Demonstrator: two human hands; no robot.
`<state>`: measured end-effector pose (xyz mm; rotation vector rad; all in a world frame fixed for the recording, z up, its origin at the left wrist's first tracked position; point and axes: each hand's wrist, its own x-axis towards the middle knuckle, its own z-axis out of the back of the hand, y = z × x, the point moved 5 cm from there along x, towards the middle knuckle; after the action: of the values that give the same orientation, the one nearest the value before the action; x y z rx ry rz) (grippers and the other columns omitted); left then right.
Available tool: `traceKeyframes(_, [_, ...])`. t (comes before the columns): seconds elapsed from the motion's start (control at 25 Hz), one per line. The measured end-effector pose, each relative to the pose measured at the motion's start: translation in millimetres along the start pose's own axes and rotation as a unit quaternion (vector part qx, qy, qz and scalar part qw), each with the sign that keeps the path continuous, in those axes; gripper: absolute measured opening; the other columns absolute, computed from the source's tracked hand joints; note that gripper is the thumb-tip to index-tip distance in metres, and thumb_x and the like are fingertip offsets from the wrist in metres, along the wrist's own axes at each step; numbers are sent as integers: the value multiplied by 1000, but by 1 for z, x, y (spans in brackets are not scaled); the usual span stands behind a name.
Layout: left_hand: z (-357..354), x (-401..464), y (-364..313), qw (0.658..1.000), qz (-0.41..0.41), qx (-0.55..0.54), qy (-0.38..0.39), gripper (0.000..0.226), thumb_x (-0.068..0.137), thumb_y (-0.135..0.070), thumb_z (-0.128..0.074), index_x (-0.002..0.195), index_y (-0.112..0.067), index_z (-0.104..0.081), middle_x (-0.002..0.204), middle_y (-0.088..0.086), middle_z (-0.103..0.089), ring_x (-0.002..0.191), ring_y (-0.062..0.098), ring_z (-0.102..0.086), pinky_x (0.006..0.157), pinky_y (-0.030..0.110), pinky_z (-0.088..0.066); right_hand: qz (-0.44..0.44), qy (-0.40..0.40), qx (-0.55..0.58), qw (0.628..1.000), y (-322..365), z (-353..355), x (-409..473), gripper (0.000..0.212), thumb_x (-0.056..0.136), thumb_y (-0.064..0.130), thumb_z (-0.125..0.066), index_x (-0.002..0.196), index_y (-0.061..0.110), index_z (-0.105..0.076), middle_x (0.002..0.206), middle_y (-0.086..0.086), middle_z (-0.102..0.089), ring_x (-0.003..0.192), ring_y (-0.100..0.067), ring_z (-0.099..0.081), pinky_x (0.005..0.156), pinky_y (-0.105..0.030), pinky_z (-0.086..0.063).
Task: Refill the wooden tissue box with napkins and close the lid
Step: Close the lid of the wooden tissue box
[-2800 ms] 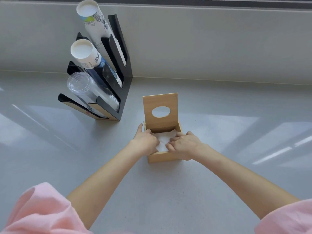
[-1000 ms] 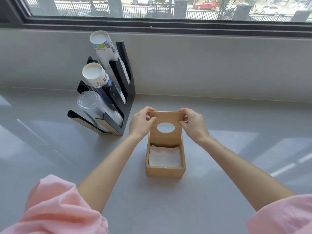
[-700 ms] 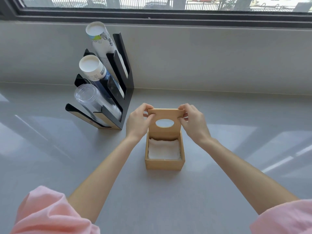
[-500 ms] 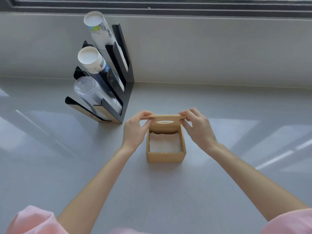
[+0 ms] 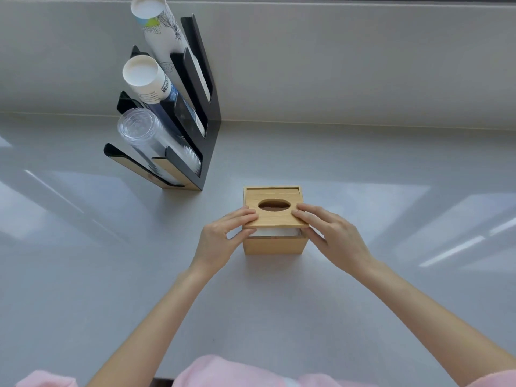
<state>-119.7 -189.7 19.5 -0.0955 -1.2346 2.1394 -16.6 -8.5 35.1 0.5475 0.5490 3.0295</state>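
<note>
The wooden tissue box stands on the grey counter in the middle of the head view. Its hinged lid, with an oval hole, lies almost flat over the box, with a narrow gap left at the front. White napkins show through that gap. My left hand pinches the lid's front left corner. My right hand holds the lid's front right corner, fingers resting on top of it.
A black cup holder rack stands at the back left, close to the wall. It holds two paper cup stacks and a stack of clear plastic cups. Pink sleeves show at the bottom edge.
The lid stood upright and has swung down toward me to nearly flat over the box. Both hands came down with it, and the view tilted downward.
</note>
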Motion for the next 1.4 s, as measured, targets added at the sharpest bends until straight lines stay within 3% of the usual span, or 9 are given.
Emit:
traceKeyframes(0.24, [-8, -9, 4, 997, -33, 65, 40, 31, 81, -5, -63, 112, -10, -64, 120, -10, -55, 122, 9, -47, 104, 11, -30, 2, 9, 9, 1000, -2, -11, -12, 34, 85, 11, -64, 119, 13, -63, 126, -6, -62, 104, -23, -66, 77, -34, -54])
traceKeyframes(0.52, [-11, -11, 9, 992, -37, 73, 99, 36, 87, -4, -56, 122, -12, -57, 129, -12, -47, 130, 9, -37, 107, 16, -25, -12, 8, 20, 1000, 0, -18, -16, 36, 84, 6, -63, 120, 8, -61, 129, -11, -59, 118, -27, -58, 86, -39, -53])
traceKeyframes(0.72, [-12, -10, 9, 993, -36, 75, 89, 35, 88, -2, -53, 122, -11, -57, 130, -10, -47, 130, 9, -36, 107, 14, -24, -40, 15, 37, 998, 4, -23, -20, 39, 87, 5, -58, 126, 8, -56, 136, -10, -53, 127, -26, -48, 93, -37, -48])
traceKeyframes(0.88, [-13, -8, 8, 988, -44, 112, 97, 39, 86, -9, -58, 124, -11, -55, 135, 3, -51, 132, 16, -37, 109, 34, -32, -41, 18, 26, 999, 4, -24, -18, 41, 85, 7, -62, 125, 8, -56, 134, -11, -54, 125, -27, -50, 94, -40, -49])
traceKeyframes(1.0, [-22, -7, 8, 971, -51, 198, 126, 56, 85, -25, -60, 136, -17, -39, 149, 6, -32, 141, 22, -21, 112, 40, -21, -44, 22, 1, 999, 4, -27, -15, 47, 83, 13, -65, 128, 9, -54, 139, -13, -49, 130, -29, -45, 101, -42, -42])
traceKeyframes(1.16, [-38, -6, 14, 944, -25, 295, 149, 69, 89, -38, -49, 144, -22, -10, 157, 6, -1, 144, 24, 6, 116, 41, -2, -74, 75, -6, 994, -2, -38, -13, 57, 87, 25, -59, 140, 18, -37, 152, -6, -29, 142, -22, -24, 114, -40, -23])
traceKeyframes(1.4, [-46, -3, 18, 945, 14, 290, 150, 65, 93, -34, -41, 145, -23, -4, 157, 3, 4, 144, 23, 6, 116, 42, -4, -95, 95, 1, 991, -6, -42, -10, 59, 90, 27, -54, 143, 22, -28, 155, 0, -21, 143, -18, -22, 116, -36, -20])
